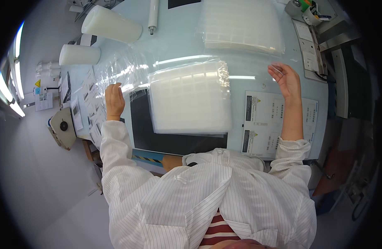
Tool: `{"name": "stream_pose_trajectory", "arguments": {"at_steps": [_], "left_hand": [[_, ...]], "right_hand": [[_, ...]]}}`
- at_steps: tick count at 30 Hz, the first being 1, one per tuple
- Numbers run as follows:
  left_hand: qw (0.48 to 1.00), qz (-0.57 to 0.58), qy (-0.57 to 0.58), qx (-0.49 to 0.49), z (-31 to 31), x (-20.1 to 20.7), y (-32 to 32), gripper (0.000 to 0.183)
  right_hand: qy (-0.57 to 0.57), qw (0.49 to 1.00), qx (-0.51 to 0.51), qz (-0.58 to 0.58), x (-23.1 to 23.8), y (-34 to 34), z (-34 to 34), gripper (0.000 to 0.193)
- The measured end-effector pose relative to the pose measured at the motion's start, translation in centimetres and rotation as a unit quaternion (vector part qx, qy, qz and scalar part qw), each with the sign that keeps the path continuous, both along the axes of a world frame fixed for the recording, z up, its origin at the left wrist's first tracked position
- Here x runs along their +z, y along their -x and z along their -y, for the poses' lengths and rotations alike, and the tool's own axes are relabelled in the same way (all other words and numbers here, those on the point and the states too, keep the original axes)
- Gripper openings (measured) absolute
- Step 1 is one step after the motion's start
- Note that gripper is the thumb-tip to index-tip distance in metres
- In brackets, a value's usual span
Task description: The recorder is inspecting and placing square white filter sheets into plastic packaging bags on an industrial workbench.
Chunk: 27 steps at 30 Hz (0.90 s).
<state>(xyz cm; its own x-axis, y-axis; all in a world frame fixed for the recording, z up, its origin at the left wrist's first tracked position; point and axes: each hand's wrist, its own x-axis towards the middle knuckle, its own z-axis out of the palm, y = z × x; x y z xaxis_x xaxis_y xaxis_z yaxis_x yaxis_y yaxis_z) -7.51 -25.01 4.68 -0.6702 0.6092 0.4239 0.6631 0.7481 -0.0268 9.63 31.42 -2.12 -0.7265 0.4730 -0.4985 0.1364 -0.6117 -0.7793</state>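
My left hand [114, 99] is closed at the edge of crumpled clear plastic film [131, 72], left of the middle stack. Out to the right, over the table, my right hand [287, 81] is raised with its fingers curled toward the thumb; what lies between them, if anything, is too faint to name. Between my hands lies a stack of translucent sheets [187, 101] with a faint grid pattern and shiny clear edges. It rests partly on a black mat [178, 143].
A larger translucent stack [243, 27] lies at the back. Two white film rolls [112, 25] [79, 54] and a metal-ended roller [153, 16] are at the far left. Printed sheets [261, 112] lie right, near a power strip [309, 50] and a pen cup [311, 17].
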Motion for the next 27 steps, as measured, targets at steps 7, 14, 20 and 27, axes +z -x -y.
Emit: {"name": "stream_pose_trajectory", "arguments": {"at_steps": [7, 14, 20, 27], "left_hand": [[0.997, -0.037, 0.072, -0.007, 0.9, -2.0, -0.3, 0.033], [0.95, 0.181, 0.251, 0.043, 2.1, -3.4, -0.4, 0.063], [0.946, 0.285, 0.088, 0.128, -9.8, -1.1, -1.4, 0.048], [0.938, 0.321, -0.084, 0.104, -22.3, -2.4, 0.2, 0.035]], "right_hand": [[-0.036, 0.998, 0.005, -0.051, 3.2, 0.4, 2.0, 0.036], [-0.047, 0.995, 0.068, -0.061, 5.4, -0.9, 3.6, 0.056], [-0.038, 0.995, 0.078, -0.054, 6.0, -2.5, 4.7, 0.06], [-0.008, 0.992, 0.104, -0.077, 7.5, -3.0, 5.9, 0.064]]}}
